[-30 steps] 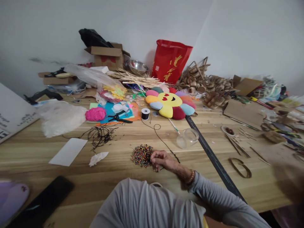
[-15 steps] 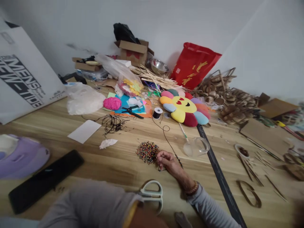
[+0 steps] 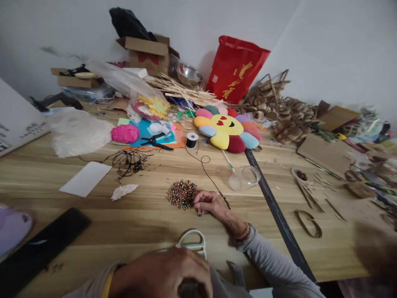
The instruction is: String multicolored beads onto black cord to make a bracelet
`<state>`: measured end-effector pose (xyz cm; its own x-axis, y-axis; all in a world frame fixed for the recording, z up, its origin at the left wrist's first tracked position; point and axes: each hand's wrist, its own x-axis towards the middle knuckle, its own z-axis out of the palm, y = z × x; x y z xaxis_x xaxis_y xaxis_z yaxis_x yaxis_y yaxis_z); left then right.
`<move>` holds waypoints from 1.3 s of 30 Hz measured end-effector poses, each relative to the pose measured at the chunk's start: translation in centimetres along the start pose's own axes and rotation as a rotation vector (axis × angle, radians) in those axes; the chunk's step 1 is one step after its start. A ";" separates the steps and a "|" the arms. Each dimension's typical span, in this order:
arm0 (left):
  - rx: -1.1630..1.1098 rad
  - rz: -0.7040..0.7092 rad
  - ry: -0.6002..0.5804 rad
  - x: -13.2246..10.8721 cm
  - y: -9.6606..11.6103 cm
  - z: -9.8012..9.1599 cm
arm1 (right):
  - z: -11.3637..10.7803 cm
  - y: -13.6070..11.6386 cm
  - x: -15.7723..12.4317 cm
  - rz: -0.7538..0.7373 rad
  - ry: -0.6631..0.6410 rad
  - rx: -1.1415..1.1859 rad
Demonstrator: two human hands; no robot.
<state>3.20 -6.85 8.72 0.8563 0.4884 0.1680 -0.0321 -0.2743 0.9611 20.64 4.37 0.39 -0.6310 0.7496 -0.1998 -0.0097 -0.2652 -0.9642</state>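
My right hand (image 3: 214, 206) rests on the table at the right edge of a pile of small multicoloured beads (image 3: 181, 194). Its thumb and fingertips are pinched together on a black cord (image 3: 212, 178), a short bit of which shows below them. The cord runs back to a spool of black cord (image 3: 191, 140). Close to the camera, my left hand (image 3: 167, 271) looms large and partly blurred, its fingers curled; a dark patch shows between them, and what it is I cannot make out. Just beyond it lie scissors with pale handles (image 3: 194, 240), their blades hidden.
A clear plastic cup (image 3: 245, 178) lies right of the cord. Behind are a flower cushion (image 3: 229, 130), pliers (image 3: 156, 142) and pink yarn (image 3: 125, 133). Tangled black cord (image 3: 130, 161), a white card (image 3: 87, 179), crumpled tissue (image 3: 124, 191) and a dark phone-like slab (image 3: 43, 248) lie left.
The view has shifted right. My left hand has come into sight at the bottom, where only the sleeve and a blurred part showed. My right hand stays by the beads, still pinched.
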 end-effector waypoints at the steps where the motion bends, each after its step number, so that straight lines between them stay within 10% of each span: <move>1: -0.051 -0.065 0.025 0.0 -0.3 -0.5 | -0.1 -0.3 -0.2 -0.028 0.014 -0.021; 5: -0.016 -0.430 0.388 0.2 -2.9 -3.1 | -0.7 -1.4 -0.7 -0.131 0.045 -0.033; 9: -0.007 -0.466 0.587 1.2 -5.8 -4.7 | -0.7 -2.1 -1.2 -0.140 0.008 -0.024; 29: 0.121 -0.365 0.682 1.1 -8.3 -5.4 | 1.4 -3.7 -1.9 -0.298 0.087 -0.574; 39: 0.032 -0.396 0.803 0.8 -8.6 -5.3 | 1.0 -2.2 -1.2 -0.220 0.117 -0.468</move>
<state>1.42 0.31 1.77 0.1826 0.9813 -0.0603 0.2141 0.0201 0.9766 20.65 3.43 2.94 -0.5622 0.8267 0.0238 0.2317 0.1851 -0.9550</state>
